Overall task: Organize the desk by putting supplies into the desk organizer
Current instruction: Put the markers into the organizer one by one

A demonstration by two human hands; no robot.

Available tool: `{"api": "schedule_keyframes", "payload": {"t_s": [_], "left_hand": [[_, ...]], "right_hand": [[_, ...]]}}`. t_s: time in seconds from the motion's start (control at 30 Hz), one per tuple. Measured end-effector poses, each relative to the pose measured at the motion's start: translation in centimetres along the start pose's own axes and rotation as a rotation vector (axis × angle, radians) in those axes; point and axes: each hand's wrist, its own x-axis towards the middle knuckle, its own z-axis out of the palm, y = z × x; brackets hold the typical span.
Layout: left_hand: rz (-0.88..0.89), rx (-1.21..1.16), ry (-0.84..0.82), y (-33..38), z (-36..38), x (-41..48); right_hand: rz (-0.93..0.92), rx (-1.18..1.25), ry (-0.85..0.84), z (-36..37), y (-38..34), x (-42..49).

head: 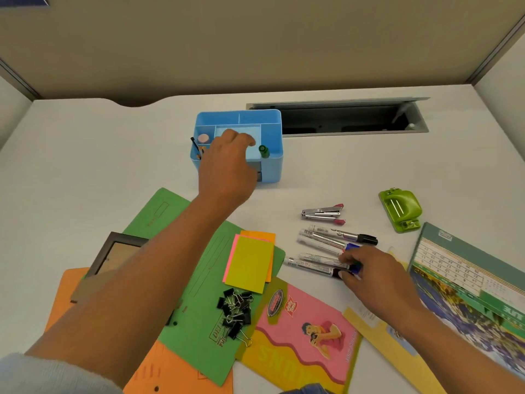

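A person's left hand (227, 169) hangs over the blue organizer (273, 129) near the desk's (85, 155) far edge, fingers bent down into its middle tray; whether they hold anything cannot be told. The right hand (372, 273) pinches markers (312, 266) lying toward the right edge. A pink booklet (306, 334) by the near edge reads "Jolly time".

Bare desk (85, 166) lay open left of the blue organizer (272, 129) and before it, toward the stapler (324, 214). Green folder (199, 302), binder clips (235, 311) and markers (326, 240) crowded the near side.
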Motion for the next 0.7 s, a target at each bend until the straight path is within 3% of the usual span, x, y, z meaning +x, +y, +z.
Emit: {"api": "schedule_keyframes", "payload": {"t_s": [0.23, 0.5, 0.7], "left_hand": [[-0.011, -0.136, 0.019, -2.6, 2.0, -9.4], [-0.076, -0.118, -0.201, -5.5, 4.2, -14.8], [-0.154, -0.102, -0.342, -7.6, 6.0, -14.5]], "right_hand": [[-0.069, -0.146, -0.035, 1.2, 0.1, -0.5], [-0.115, -0.244, -0.039, 1.7, -0.7, -0.9], [-0.156, -0.13, 0.003, 0.4, -2.4, -2.1]]}}
